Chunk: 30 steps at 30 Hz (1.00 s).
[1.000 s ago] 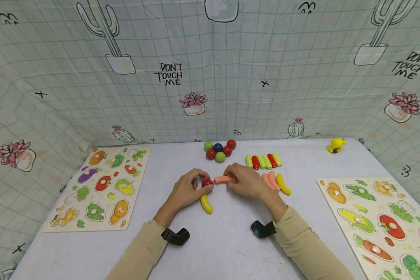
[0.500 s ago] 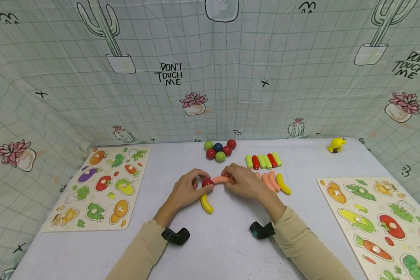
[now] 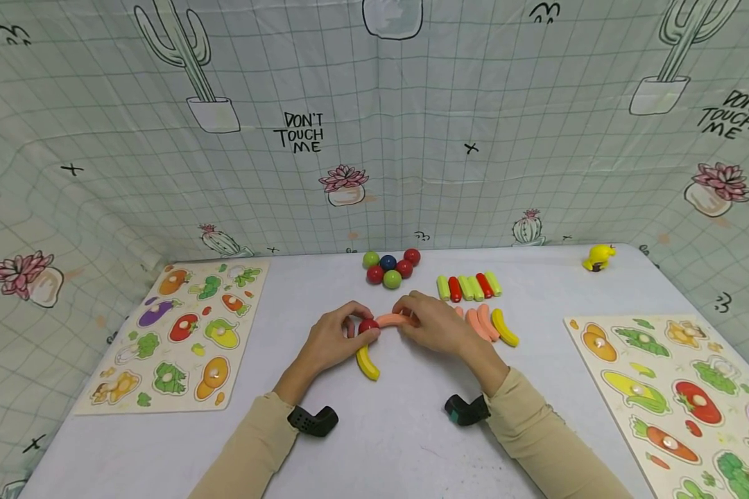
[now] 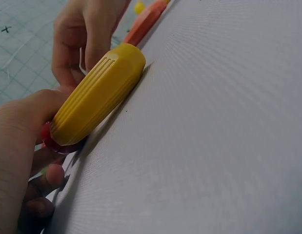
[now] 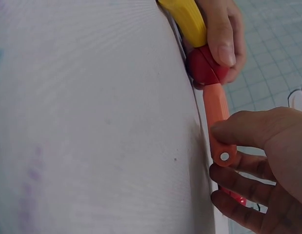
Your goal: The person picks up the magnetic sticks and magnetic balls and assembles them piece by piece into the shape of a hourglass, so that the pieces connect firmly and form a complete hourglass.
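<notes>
Between the thumb and fingers of my left hand [image 3: 331,343] is a red ball [image 3: 367,325]. A yellow curved stick [image 3: 367,364] extends from the ball toward the near side; in the left wrist view this yellow stick [image 4: 99,92] has grooved sides. My right hand [image 3: 433,324] pinches a salmon-pink curved stick [image 3: 388,319], thumb on its side. The right wrist view shows a round hole at the near end of this pink stick [image 5: 216,105]; its other end meets the red ball [image 5: 204,67], which has a seam.
Several red, green and blue balls [image 3: 392,278] cluster behind the hands. Green and red short sticks [image 3: 467,288] lie in a row, with pink sticks [image 3: 485,321] and a yellow stick [image 3: 505,328] before them. Picture boards [image 3: 250,305] [image 3: 605,378] flank both sides; a yellow toy [image 3: 599,258] stands back right.
My right hand has moved slightly left, bringing the pink stick from a small gap away up against the red ball. The left hand has stayed in place, holding the ball.
</notes>
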Motion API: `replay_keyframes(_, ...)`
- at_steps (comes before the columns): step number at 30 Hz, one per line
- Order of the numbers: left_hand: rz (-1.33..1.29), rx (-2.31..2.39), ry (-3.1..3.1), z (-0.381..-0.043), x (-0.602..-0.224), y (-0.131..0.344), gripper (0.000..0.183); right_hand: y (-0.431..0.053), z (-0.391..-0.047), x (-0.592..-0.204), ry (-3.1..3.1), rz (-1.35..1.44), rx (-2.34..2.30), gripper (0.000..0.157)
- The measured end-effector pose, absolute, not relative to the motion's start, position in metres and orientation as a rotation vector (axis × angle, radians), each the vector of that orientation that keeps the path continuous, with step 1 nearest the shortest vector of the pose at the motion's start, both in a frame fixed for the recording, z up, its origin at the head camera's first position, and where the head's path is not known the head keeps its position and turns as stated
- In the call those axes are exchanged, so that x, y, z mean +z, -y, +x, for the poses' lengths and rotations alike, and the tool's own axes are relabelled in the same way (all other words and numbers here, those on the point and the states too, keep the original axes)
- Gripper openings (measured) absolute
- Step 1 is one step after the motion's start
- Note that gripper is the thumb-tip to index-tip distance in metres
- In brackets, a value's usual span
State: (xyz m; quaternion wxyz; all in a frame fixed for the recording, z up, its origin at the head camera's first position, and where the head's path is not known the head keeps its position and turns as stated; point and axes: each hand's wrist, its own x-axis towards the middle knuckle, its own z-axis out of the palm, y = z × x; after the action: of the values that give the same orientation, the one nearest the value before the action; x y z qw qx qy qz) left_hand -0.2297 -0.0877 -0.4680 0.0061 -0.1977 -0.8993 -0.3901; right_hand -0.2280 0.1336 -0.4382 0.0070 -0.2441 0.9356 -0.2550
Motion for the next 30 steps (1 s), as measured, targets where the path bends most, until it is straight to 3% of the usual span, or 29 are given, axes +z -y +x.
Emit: replay_keyframes(30, -0.792, -1.011, 2.807, -0.2310, -0.4700, 0.0881, 0.034, -0.1325, -0.2274, -0.4360, -2.882, -0.784, -0.771, 0.024)
